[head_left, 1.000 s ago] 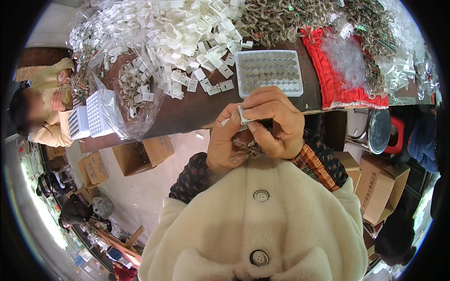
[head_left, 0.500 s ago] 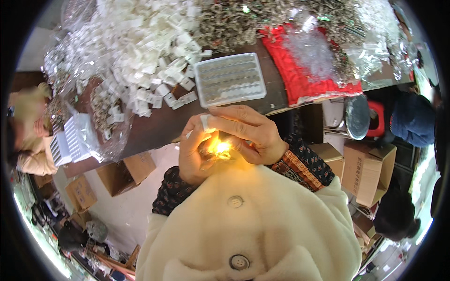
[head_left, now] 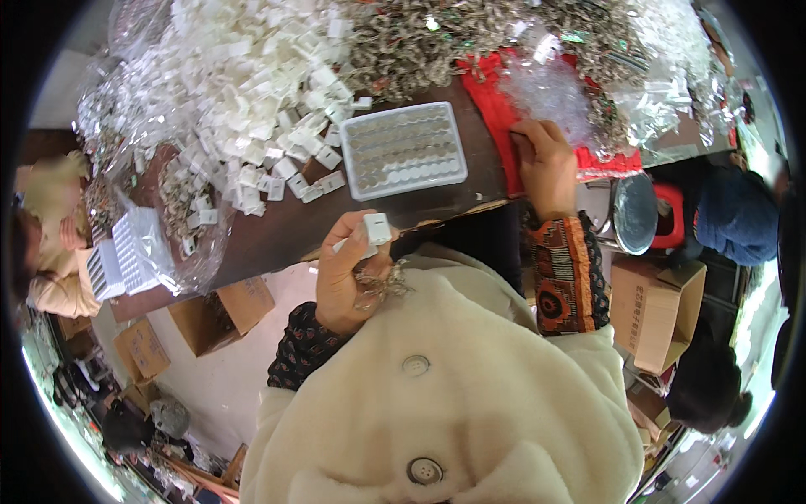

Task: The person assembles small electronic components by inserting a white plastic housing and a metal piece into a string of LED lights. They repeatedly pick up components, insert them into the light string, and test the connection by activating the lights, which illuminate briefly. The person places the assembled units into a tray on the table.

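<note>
My left hand is closed round a small white plastic battery box, and a tangle of thin wire hangs from the palm side. A second white piece shows partly under the thumb. My right hand rests on the red cloth, fingers curled together beside a heap of clear plastic pieces; what the fingertips hold, if anything, is hidden. Between the hands, farther back on the table, sits a clear tray with rows of round button cells.
A large heap of white battery boxes covers the table's back left, with bundled wire lights behind the tray. White racks lie at the left edge. Cardboard boxes stand on the floor. Another person's hand is at far left.
My right hand has left the left hand and reached right to the red cloth. The bright yellow glow between my hands has gone out. My left hand still holds the battery box.
</note>
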### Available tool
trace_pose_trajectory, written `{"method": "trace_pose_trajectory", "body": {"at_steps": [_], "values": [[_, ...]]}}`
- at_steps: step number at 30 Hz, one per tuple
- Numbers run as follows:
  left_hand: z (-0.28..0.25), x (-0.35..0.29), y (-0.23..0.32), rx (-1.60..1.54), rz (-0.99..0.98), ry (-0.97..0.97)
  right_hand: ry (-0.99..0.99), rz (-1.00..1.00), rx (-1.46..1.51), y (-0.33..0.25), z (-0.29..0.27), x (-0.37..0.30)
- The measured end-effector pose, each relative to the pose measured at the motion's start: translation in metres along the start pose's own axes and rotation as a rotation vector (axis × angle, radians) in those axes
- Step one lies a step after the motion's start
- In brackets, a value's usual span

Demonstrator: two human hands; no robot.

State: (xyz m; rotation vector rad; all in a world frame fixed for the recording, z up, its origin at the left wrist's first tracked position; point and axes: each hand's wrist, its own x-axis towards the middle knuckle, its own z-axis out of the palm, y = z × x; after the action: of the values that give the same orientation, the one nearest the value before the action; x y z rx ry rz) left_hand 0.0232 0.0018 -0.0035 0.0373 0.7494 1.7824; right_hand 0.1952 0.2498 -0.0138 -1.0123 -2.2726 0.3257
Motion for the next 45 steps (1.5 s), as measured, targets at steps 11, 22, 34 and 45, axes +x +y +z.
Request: {"method": "trace_pose_trajectory", "body": {"at_steps": [11,22,34,45], "values": [[0.010,-0.002,0.003,0.047,0.021,-0.048,-0.404,0.152,1.048,-0.127,-0.018,-0.033],[0.007,-0.005,0.009,0.061,0.044,-0.017,-0.498,0.070,0.914,-0.146,-0.017,-0.028],[0.006,-0.019,0.070,0.605,0.631,0.270,-0.485,0.008,0.876,-0.147,-0.018,-0.026],[-0.031,0.018,0.153,2.098,1.328,0.532,-0.468,-0.126,0.806,-0.151,-0.003,-0.035]]}}
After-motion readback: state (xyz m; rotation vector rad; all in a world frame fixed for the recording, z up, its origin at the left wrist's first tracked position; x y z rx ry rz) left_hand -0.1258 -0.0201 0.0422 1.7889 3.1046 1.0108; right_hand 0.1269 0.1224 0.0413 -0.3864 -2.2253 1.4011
